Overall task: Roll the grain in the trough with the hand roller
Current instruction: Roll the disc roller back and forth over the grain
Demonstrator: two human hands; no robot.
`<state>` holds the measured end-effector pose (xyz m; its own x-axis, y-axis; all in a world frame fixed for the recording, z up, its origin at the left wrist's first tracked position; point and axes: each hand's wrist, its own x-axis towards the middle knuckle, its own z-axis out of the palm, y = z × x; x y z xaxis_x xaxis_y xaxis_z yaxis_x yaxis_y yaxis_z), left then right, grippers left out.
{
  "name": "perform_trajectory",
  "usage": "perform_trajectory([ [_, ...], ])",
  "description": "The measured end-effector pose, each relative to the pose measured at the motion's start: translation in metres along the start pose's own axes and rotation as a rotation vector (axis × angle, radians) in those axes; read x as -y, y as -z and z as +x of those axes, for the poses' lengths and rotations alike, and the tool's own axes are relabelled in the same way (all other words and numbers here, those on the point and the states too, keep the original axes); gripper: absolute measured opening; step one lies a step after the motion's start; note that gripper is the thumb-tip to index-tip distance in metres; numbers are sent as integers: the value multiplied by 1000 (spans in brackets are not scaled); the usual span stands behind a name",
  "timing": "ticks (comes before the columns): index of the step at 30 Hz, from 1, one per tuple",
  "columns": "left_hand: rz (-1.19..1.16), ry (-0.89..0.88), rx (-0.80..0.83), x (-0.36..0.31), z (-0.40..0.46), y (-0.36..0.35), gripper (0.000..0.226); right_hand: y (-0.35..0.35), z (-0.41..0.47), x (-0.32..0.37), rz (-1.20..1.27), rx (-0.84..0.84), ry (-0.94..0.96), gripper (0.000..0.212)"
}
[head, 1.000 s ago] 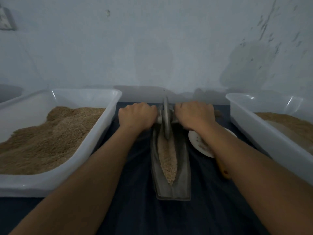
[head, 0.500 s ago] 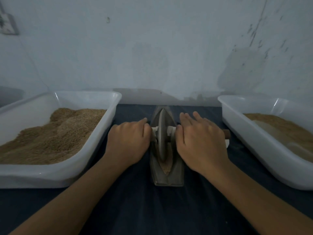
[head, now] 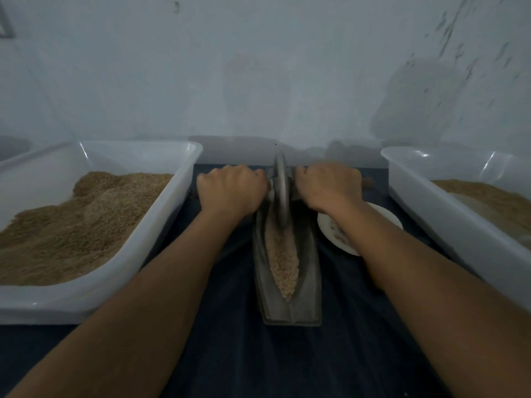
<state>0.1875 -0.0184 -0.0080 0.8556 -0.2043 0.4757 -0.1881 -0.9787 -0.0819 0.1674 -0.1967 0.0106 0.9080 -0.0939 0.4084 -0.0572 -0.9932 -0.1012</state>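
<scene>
The grey metal disc-shaped hand roller (head: 281, 193) stands upright on its edge at the far end of the long, narrow grey metal trough (head: 290, 268), directly between the two hands. The left hand (head: 231, 191) is curled into a fist around the roller's handle on the left side of the disc, and the right hand (head: 327, 188) is curled around the handle on the right side; both sit close against the disc, knuckles up, with the forearms stretched forward over the tabletop. A brown stub of the handle (head: 367, 183) shows just past the right hand.

The trough lies lengthwise on the dark blue cloth-covered tabletop (head: 230, 354), its near end pointing toward the person. A tapering strip of pale tan crushed grain (head: 283, 259) fills its groove from under the disc toward the near end.

To the left, a large white plastic tub (head: 94, 297) holds a heaped mound of brown grain (head: 74, 225). To the right, a second white plastic tub (head: 448, 222) holds a lower layer of brown grain (head: 488, 196). A small white round plate (head: 379, 216) lies just right of the trough, partly under the right forearm, with a few scraps on it.
</scene>
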Motion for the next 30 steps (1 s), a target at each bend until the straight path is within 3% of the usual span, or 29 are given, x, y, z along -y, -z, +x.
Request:
perform_trajectory([
  [3,-53,26,-18,-1,3,-1,36,-3,3,0,-12,-12,-2,55],
  [10,100,-142,-73,5,-61,22,23,19,-60,4,2,-120,101,53],
  [13,110,-165,-113,3,-91,39,49,25,-97,-6,49,-101,136,57],
  [17,85,-187,-51,8,-116,56,84,38,-131,-8,106,-181,160,61],
  [19,96,-180,-41,7,-115,56,78,37,-129,-7,108,-168,156,60],
  [23,138,-181,-97,2,-86,40,38,25,-96,-7,92,-119,128,56],
  [30,55,-52,-15,6,-13,-1,30,5,-13,5,-48,-49,49,53],
])
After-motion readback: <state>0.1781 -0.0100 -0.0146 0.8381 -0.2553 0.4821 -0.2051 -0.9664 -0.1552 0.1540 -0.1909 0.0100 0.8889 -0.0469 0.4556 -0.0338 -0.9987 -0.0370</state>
